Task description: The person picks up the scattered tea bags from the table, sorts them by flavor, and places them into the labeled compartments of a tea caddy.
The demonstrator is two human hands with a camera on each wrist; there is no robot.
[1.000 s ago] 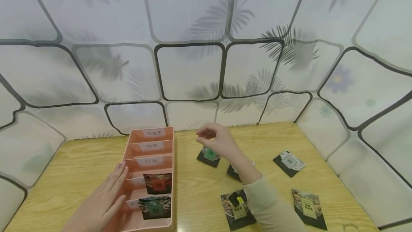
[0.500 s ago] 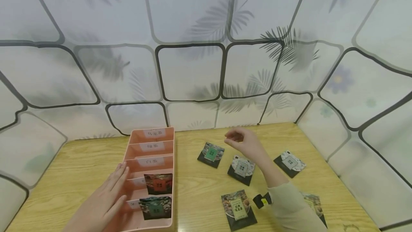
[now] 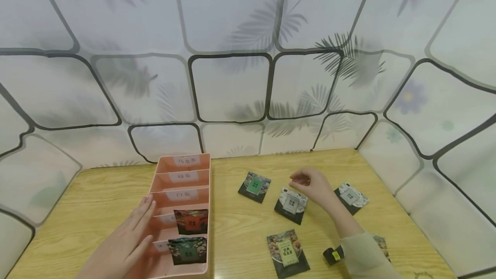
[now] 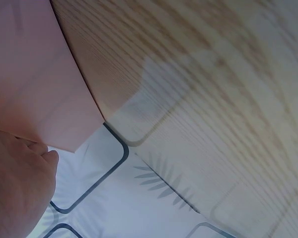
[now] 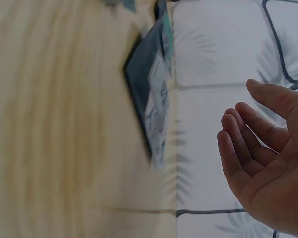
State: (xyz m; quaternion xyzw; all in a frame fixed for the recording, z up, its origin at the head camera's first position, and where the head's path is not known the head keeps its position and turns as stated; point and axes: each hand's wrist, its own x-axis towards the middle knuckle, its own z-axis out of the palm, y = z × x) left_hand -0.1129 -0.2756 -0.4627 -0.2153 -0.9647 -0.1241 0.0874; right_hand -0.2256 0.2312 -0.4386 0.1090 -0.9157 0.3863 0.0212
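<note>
My left hand [image 3: 120,240] rests along the left rim of a pink divided box [image 3: 164,205], fingers straight. In the left wrist view, its fingers meet the edge of the box's wall [image 4: 30,74]. A red tea packet [image 3: 191,222] and a dark green tea packet [image 3: 187,251] stand in the two nearest compartments. My right hand [image 3: 314,186] hovers with loosely bent fingers and holds nothing. Just below and left of it lies a white-and-black tea packet [image 3: 291,205]. In the right wrist view, the hand [image 5: 268,153] is apart from a packet [image 5: 158,99].
On the wooden table [image 3: 232,231] lie a green-labelled packet [image 3: 254,186], a yellow-labelled packet [image 3: 286,253] and another white packet [image 3: 351,197]. A further packet [image 3: 381,244] is partly behind the right sleeve. Patterned curtain [image 3: 232,89] closes off the back and sides.
My right hand has moved right and somewhat nearer, away from the green-labelled packet, past the white-and-black packet. It carries nothing throughout. The left hand stays on the box.
</note>
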